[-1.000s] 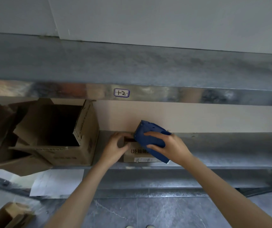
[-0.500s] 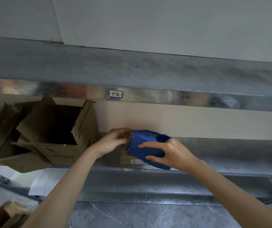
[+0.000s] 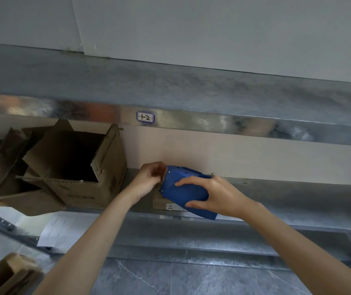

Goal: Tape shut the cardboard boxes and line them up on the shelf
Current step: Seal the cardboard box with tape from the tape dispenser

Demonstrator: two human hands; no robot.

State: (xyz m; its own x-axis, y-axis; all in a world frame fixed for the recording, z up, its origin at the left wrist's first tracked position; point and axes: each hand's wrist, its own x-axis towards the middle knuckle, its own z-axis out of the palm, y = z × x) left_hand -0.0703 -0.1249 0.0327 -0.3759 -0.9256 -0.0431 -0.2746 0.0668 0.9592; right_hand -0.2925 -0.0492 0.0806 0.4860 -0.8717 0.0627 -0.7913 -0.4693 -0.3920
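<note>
Cardboard, small box: the small cardboard box [image 3: 159, 201] sits on the shelf [image 3: 297, 201] near its front edge, straight ahead of both hands. It is mostly hidden; only its left front corner and a strip with a white sticker show. Top seam not visible, so whether any tape is on it can't be told.

Blue tape dispenser [image 3: 183, 189] lies over the box top and front. Its long axis is slanted, with the mouth end up-left toward the wall and the tail end down-right, overhanging the shelf's front edge.

Right hand [image 3: 215, 194] wraps the dispenser body, fingers over the top, thumb under the low edge. Firm hold.

Left hand [image 3: 149, 177] is right at the mouth end, touching or nearly touching it, fingers curled in toward the thumb. It may be pinching the tape end, but no tape shows, so can't tell. The left hand is nearer the box's far-left top and the right is nearer its front.

Judgement: the taping stroke would likely run along the dispenser's axis, from the left hand's anchor point toward the right hand and the person.

Open box [image 3: 89, 188], bigger, flaps up, stands just to the left on the same shelf, apart from the small box. Crumpled cardboard [image 3: 2, 158] lies further left. Label [image 3: 145, 117] is on the upper shelf lip.
</note>
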